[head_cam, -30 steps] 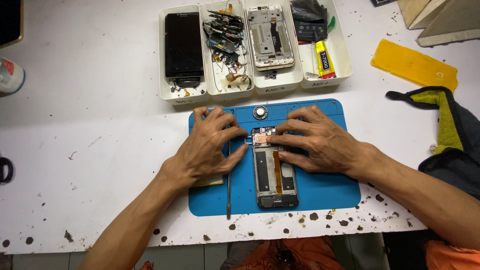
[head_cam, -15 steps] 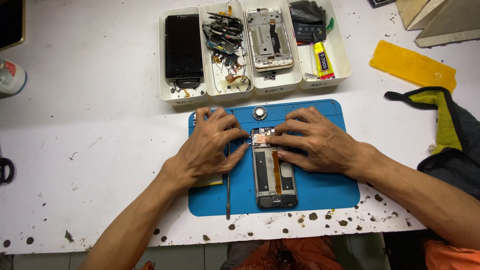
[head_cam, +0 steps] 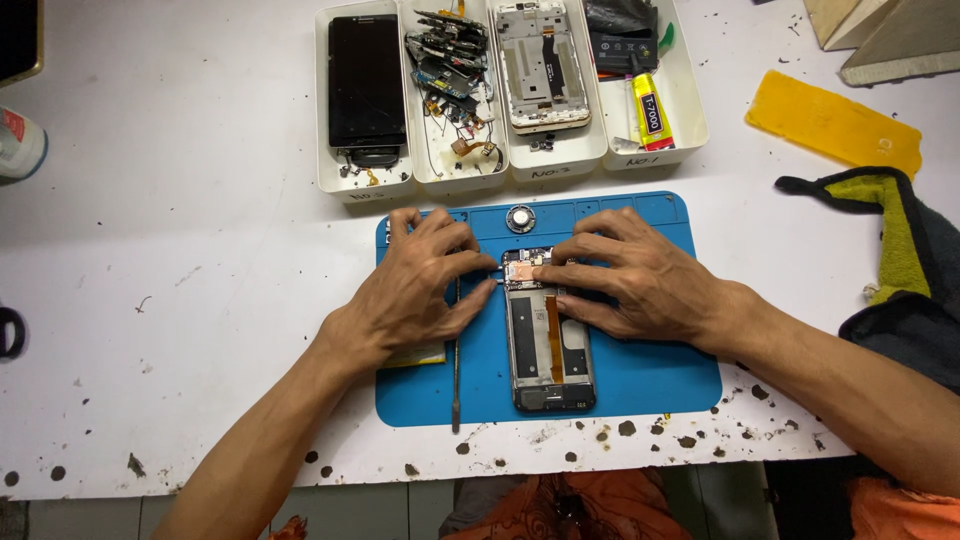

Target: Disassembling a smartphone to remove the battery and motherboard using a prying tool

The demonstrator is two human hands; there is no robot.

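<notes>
An opened phone [head_cam: 548,345] with its back off lies lengthwise on a blue work mat [head_cam: 650,375]. My left hand [head_cam: 415,290] rests on the mat at the phone's upper left, fingertips touching its top left corner. My right hand [head_cam: 640,285] lies over the phone's upper right side, with fingers pressing on the circuit board at the top end. A thin metal tool [head_cam: 456,375] lies on the mat just left of the phone, partly under my left hand. A yellow card [head_cam: 420,355] peeks out beneath my left wrist.
Several white trays [head_cam: 365,180] stand behind the mat, holding a black screen [head_cam: 365,85], loose parts [head_cam: 450,60], a phone frame [head_cam: 540,65] and a glue tube [head_cam: 648,110]. A yellow pad [head_cam: 830,125] and a green-black cloth [head_cam: 905,255] lie right. A bottle [head_cam: 18,145] stands at the left edge.
</notes>
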